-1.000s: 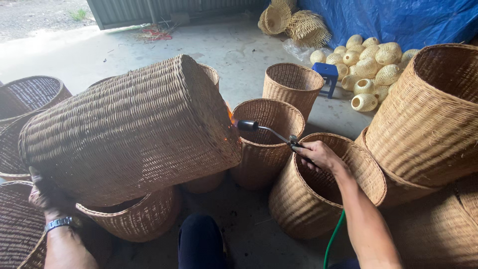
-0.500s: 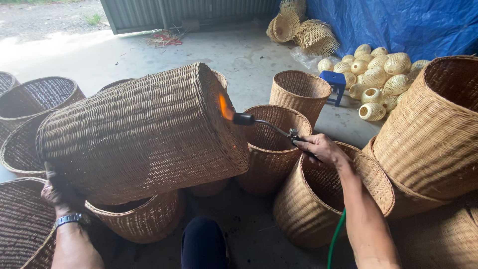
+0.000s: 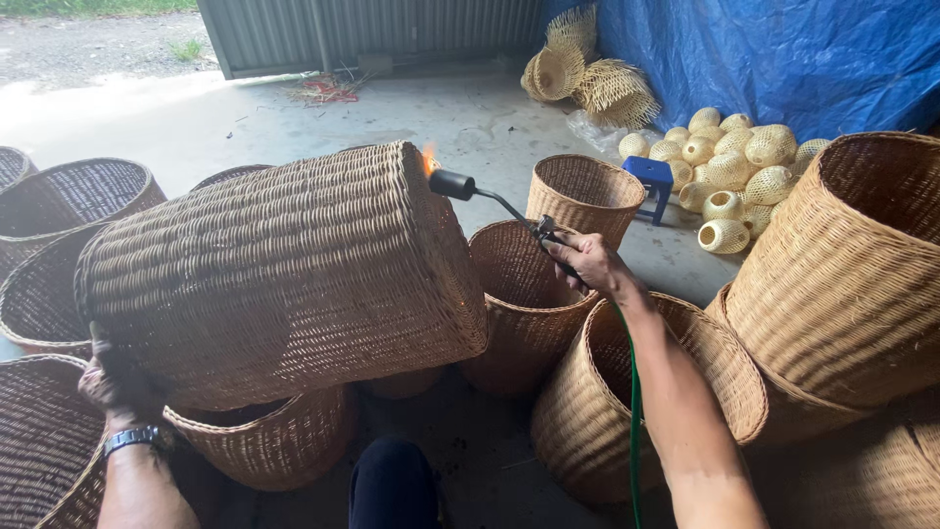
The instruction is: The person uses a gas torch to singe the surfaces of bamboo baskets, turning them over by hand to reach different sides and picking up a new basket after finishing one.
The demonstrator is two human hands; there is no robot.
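Gripping torch (image 3: 490,199) in right hand (image 3: 587,263), left hand (image 3: 117,382) bracing tilted basket (image 3: 284,274)

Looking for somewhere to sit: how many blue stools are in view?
1. The blue stool stands on the concrete floor behind the open wicker baskets, beside the pile of pale woven balls. Others may be hidden behind baskets.

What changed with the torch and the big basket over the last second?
The torch swung left and up from over the open baskets to the big basket's top edge, its flame now licking there. The right hand still grips the torch; the left hand still holds the basket tipped.
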